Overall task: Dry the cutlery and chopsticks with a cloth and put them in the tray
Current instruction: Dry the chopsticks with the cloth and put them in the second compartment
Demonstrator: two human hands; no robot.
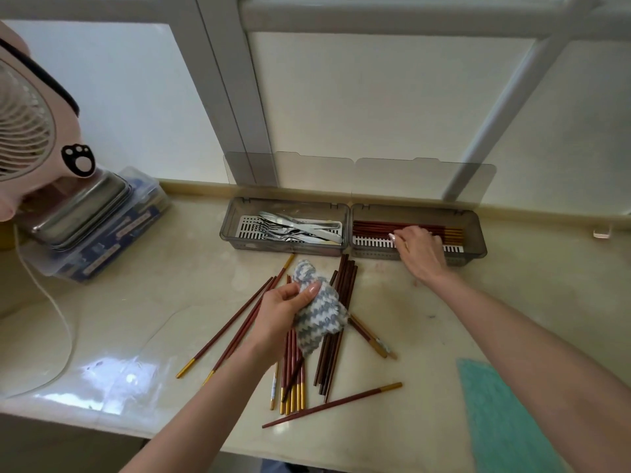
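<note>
Pale glossy stone-look bench (pixel 444 302), frosted window (pixel 375 114) with a grey-white frame along the far edge. Pink fan (pixel 30 124) far left, white cable (pixel 65 329) trailing off it. Beside the fan, a metal tin (pixel 88 213) sits on a clear plastic box (pixel 112 254). Teal textured mat (pixel 505 421) near right.

Two smoky plastic trays sit side by side at the far edge, lids stood up. The left tray (pixel 232 230) holds steel cutlery (pixel 300 228) lying roughly left-right. The right tray (pixel 478 233) holds trayed chopsticks (pixel 375 227) – long axis left-right, gold ends right.

Loose chopsticks (pixel 327 353) lie mid-bench, red-brown with gold ends. Most run near-far with gold ends near, a few splay to the left, and one lies slantwise nearest.

Left hand (pixel 283 312) is curled round a bunched blue-white zigzag cloth (pixel 321 312) above the pile. Right hand (pixel 420 250) is inside the right tray with bent fingertips on the trayed chopsticks – can't tell if it's pinching them.
</note>
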